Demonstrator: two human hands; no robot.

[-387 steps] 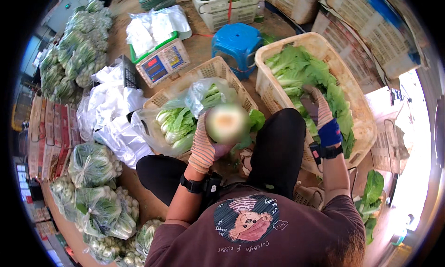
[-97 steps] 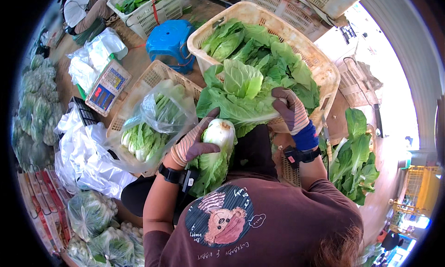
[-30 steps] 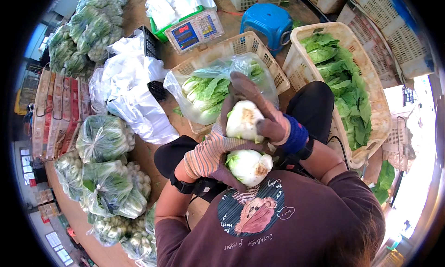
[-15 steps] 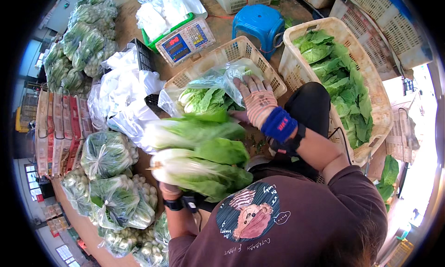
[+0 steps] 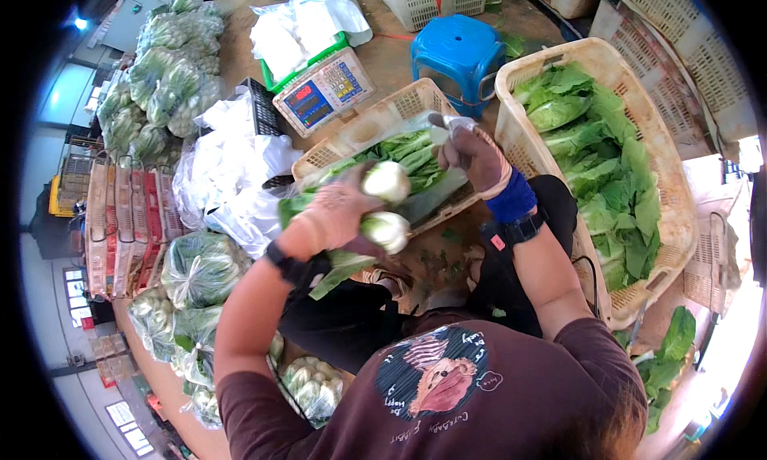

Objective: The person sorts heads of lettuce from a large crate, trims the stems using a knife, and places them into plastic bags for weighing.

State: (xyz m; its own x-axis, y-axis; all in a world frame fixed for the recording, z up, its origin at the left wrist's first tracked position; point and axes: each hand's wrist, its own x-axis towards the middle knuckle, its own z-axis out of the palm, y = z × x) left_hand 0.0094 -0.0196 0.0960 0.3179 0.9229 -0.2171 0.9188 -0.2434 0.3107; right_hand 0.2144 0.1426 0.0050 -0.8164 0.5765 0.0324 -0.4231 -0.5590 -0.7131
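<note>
My left hand (image 5: 334,211) is closed around leafy cabbages. Two pale cut ends show, an upper cabbage butt (image 5: 387,182) and a lower cabbage butt (image 5: 385,231), both facing right. Green leaves trail out below the hand and to its left. The cabbages are over a clear plastic bag (image 5: 431,203), which lies in a beige crate (image 5: 323,158) and has more green leaves (image 5: 415,152) in it. At the right side of the bag, my right hand (image 5: 478,160) is closed on its edge, with film bunched at the fingertips. The left fingers are partly blurred.
A larger crate (image 5: 667,256) of leafy cabbages stands at my right. Beyond the bag are a scale (image 5: 323,91) and a blue stool (image 5: 458,56). White plastic bags (image 5: 228,160) and filled vegetable bags (image 5: 202,270) lie to my left, near stacked crates (image 5: 128,220).
My left hand has brought the cabbages up and forward to the bag, their pale ends now turned right. My right hand has gone from lying spread on the film to gripping the bag's edge.
</note>
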